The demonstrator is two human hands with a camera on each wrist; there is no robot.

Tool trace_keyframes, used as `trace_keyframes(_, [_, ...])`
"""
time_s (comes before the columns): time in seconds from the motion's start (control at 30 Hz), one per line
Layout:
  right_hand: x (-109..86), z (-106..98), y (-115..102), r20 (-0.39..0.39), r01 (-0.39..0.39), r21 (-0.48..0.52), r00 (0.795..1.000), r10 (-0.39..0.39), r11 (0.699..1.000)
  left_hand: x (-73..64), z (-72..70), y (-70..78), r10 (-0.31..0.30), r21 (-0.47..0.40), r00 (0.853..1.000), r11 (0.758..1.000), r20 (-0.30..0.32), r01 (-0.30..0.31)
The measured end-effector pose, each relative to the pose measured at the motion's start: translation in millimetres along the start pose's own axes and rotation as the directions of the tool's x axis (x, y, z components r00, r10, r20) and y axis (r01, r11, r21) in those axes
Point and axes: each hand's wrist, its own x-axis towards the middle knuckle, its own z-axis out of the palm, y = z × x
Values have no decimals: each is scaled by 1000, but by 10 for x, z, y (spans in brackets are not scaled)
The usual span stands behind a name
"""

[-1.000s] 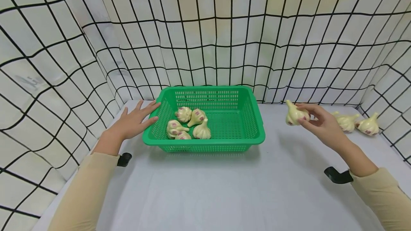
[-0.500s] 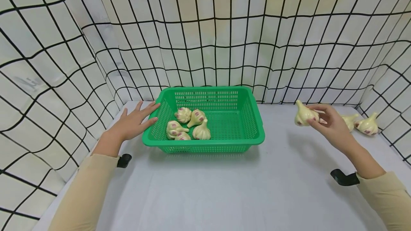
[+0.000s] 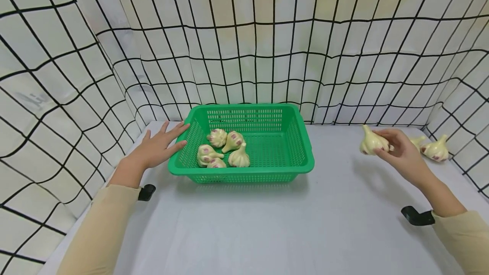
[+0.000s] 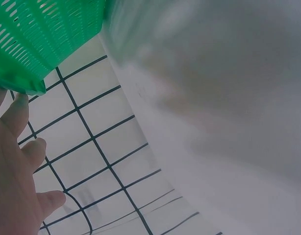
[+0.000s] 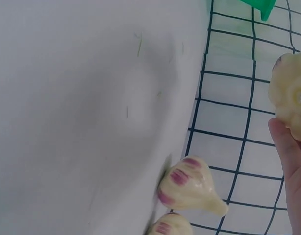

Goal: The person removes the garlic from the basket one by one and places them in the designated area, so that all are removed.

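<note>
A green plastic basket (image 3: 244, 169) stands mid-table with several garlic bulbs (image 3: 239, 156) gathered in its left half. My left hand (image 3: 154, 147) rests on the basket's left rim, fingers spread and straight; the left wrist view shows the fingertips at the basket's edge (image 4: 35, 87). On the right, my right hand (image 3: 406, 156) pinches a garlic bulb (image 3: 372, 141) between thumb and fingers, above the table, neck pointing up. In the right wrist view, the underside of this held bulb (image 5: 290, 95) shows at the right edge.
Two more garlic bulbs lie at the far right: one bulb (image 3: 437, 149) near the side netting, the other partly hidden behind my right hand. Black grid netting (image 3: 256, 58) over white cloth walls the back and sides. White cloth (image 3: 244, 224) covers the table.
My right hand has moved to the right and slightly down with the garlic bulb in its fingers, hiding more of a bulb behind it. My left hand stays on the basket rim.
</note>
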Motion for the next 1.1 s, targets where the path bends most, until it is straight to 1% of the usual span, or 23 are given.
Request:
trace_keyframes(0.2, [-76,-53,65,-14,-47,-36,999,46,998,7,4,10,6,-2,1000,1000,-1,-6])
trace_keyframes(0.4, [-110,-124,113,11,-83,-76,996,84,994,0,1,16,-1,-10,1000,1000,3,1])
trace_keyframes(0.7, [-138,-224,224,58,-88,-121,994,96,989,-6,3,7,2,-13,1000,1000,-1,-2])
trace_keyframes(0.9, [-171,-269,295,114,-76,-229,988,104,971,-8,-3,3,1,-12,1000,1000,-1,-1])
trace_keyframes(1.0, [-182,-283,327,130,-62,-280,986,102,958,-5,-3,6,5,-10,1000,1000,0,-5])
trace_keyframes(1.1, [-187,-304,354,138,-65,-307,984,112,950,-5,-5,15,3,-9,1000,1000,2,-3])
